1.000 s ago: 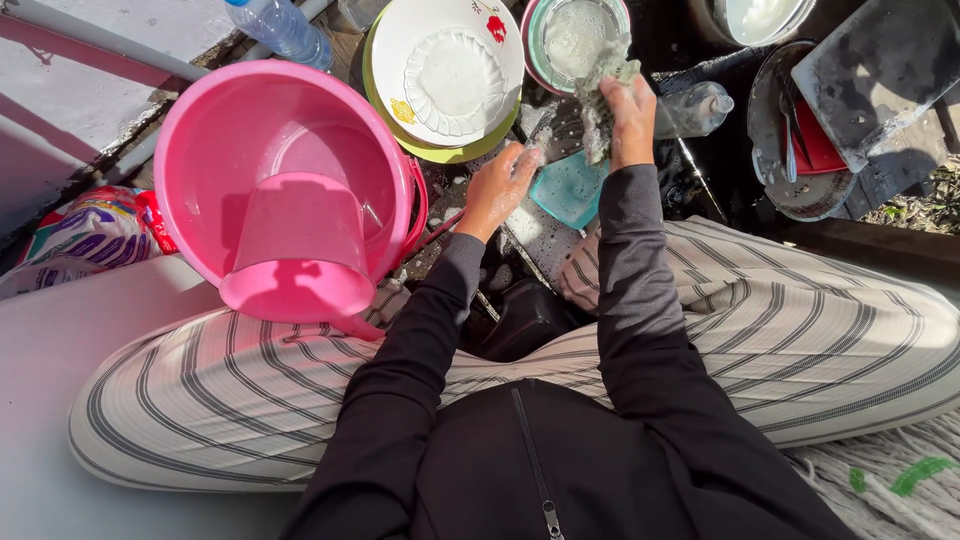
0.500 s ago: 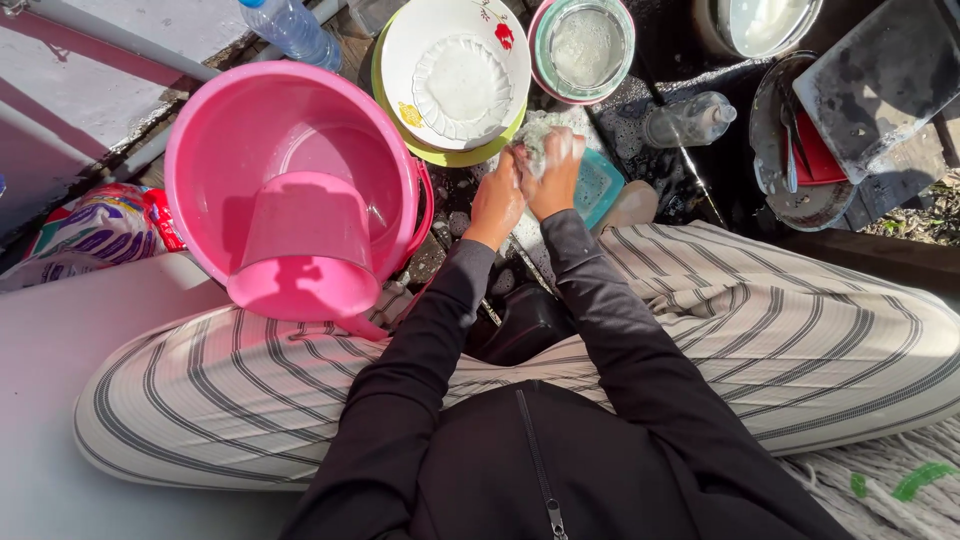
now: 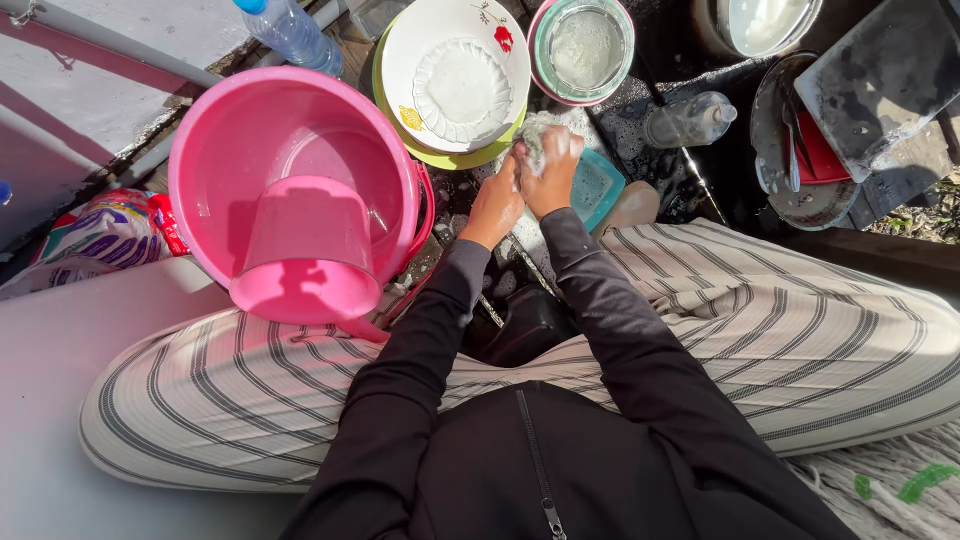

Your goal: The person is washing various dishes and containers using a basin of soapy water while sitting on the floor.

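My left hand [image 3: 497,205] and my right hand [image 3: 553,175] are pressed together around a soapy grey-green scrubbing cloth [image 3: 532,140], squeezing it above the wet ground. Both fingers curl over the cloth, which mostly hides between them. Just right of my hands lies a teal square lid [image 3: 602,183]. Beyond them sit a stack of white plates on a green plate [image 3: 452,75] and a small bowl of soapy water [image 3: 584,45].
A big pink basin [image 3: 230,150] with a pink bucket [image 3: 305,265] inside stands at left. A plastic bottle [image 3: 688,120] lies right of my hands, dark pans and a tray [image 3: 870,70] beyond. A detergent bag [image 3: 95,235] is far left, a blue-capped bottle [image 3: 285,30] at the top.
My right hand came down from the soapy bowl with the cloth and met my left hand; both now clasp the cloth together. In the last half second they barely moved.
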